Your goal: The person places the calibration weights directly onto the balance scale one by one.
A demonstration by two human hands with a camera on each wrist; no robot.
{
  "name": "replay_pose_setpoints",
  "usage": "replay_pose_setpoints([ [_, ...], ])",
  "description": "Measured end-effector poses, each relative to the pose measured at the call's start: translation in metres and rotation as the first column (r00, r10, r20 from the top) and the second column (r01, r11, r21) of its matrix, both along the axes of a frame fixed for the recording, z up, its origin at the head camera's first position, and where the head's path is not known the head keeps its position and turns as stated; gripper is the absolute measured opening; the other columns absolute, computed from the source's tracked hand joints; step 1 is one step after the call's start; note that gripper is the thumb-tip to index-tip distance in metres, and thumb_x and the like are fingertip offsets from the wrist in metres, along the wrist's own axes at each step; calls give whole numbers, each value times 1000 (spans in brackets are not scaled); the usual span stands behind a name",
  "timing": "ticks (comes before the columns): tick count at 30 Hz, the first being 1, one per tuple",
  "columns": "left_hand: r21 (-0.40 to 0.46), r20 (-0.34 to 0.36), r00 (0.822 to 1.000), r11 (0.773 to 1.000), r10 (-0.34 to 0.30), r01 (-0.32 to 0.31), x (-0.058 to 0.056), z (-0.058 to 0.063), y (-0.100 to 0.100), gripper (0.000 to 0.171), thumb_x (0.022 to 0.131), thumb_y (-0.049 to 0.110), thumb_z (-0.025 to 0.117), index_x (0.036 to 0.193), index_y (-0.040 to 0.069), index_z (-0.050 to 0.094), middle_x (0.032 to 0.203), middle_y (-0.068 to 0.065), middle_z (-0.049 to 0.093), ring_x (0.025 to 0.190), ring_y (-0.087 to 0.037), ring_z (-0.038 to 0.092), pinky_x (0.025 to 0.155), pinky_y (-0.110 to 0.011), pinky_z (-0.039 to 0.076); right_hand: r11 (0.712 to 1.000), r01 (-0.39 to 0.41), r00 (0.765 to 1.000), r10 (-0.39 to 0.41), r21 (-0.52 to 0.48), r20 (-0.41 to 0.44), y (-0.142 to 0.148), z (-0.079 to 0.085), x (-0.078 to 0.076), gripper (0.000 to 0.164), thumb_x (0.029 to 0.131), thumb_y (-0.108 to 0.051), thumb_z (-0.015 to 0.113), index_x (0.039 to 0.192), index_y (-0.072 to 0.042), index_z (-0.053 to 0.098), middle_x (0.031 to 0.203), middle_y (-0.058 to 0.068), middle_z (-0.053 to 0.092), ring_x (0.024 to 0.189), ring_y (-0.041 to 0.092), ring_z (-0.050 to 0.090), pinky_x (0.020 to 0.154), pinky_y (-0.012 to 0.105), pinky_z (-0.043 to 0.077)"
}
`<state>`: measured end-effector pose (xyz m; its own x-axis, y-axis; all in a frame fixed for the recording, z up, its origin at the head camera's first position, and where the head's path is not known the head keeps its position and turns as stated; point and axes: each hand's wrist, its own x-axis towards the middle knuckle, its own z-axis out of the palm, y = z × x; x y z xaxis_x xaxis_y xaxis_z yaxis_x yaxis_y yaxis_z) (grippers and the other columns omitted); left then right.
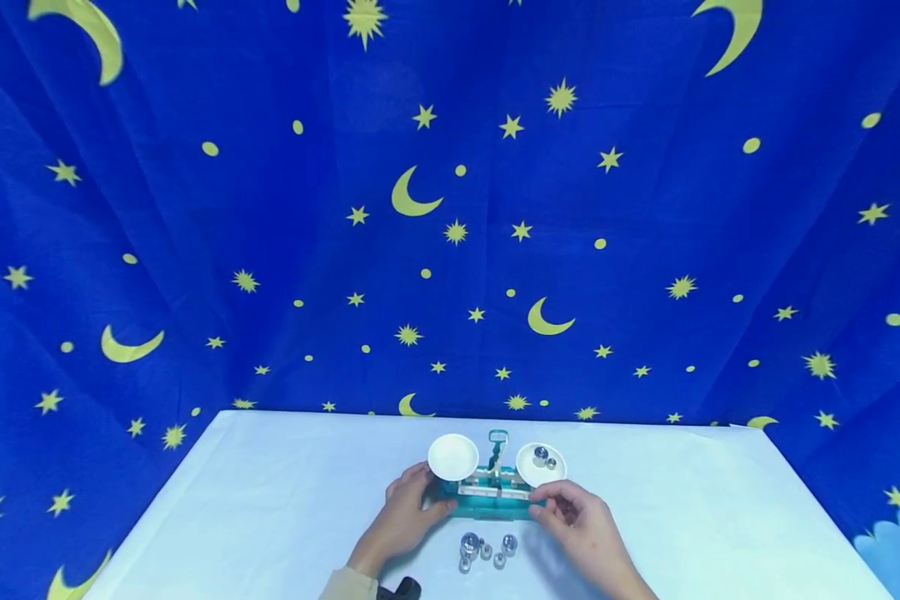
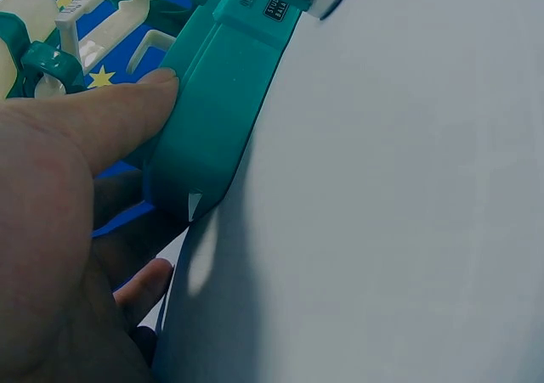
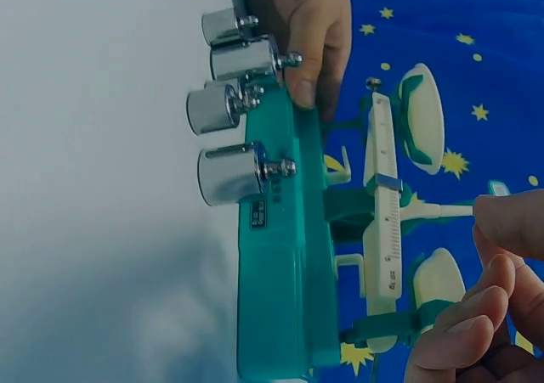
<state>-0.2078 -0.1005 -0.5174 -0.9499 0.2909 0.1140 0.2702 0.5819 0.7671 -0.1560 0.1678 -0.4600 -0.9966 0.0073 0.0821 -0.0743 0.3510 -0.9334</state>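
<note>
A teal balance scale (image 1: 487, 505) with two white pans stands on the table. My left hand (image 1: 407, 512) grips the left end of its base, the thumb (image 2: 140, 111) on the front and the other fingers behind. The left pan (image 1: 453, 457) holds nothing. On the right pan (image 1: 526, 475) sit a larger metal weight (image 1: 541, 455) and a small one (image 1: 551, 464). By the right end of the graduated beam (image 3: 387, 230) is my right hand (image 1: 583, 529), fingers loosely bent, thumb apart from the forefinger, nothing visible between them. A slider (image 3: 389, 183) sits mid-beam.
Several knobbed metal weights (image 1: 470, 546) stand on the white table (image 1: 270, 500) in front of the base. A dark wristband (image 1: 401, 589) shows at the left wrist. Behind the table hangs a blue cloth (image 1: 480, 267) with yellow moons and stars.
</note>
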Motion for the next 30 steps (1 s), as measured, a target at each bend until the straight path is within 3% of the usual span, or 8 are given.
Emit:
replay_pose_setpoints([
  [8,-3,4,1000,1000,0,0,-2,-3,-1,71,92,43,70,145,0,50,146,-19,52,143,-42,34,115,-69,12,997,-66,997,68,-28,42,-4,-4,3,14,85,-7,78,97,-5,71,79,2,59,69,8,54,60,19,47],
  [21,-4,3,1000,1000,-8,8,-1,0,-1,71,92,42,70,146,0,49,147,-18,52,143,-41,34,115,-69,13,987,-158,986,157,18,51,-3,-16,0,17,86,-13,77,100,-4,71,78,-1,57,67,7,52,59,20,48],
  [30,2,6,1000,1000,-9,9,0,0,-1,71,92,42,70,145,0,49,148,-18,51,144,-41,33,116,-68,12,976,-219,968,217,6,126,-4,-28,-4,20,89,-16,75,102,-3,70,78,0,55,66,10,52,57,21,48],
])
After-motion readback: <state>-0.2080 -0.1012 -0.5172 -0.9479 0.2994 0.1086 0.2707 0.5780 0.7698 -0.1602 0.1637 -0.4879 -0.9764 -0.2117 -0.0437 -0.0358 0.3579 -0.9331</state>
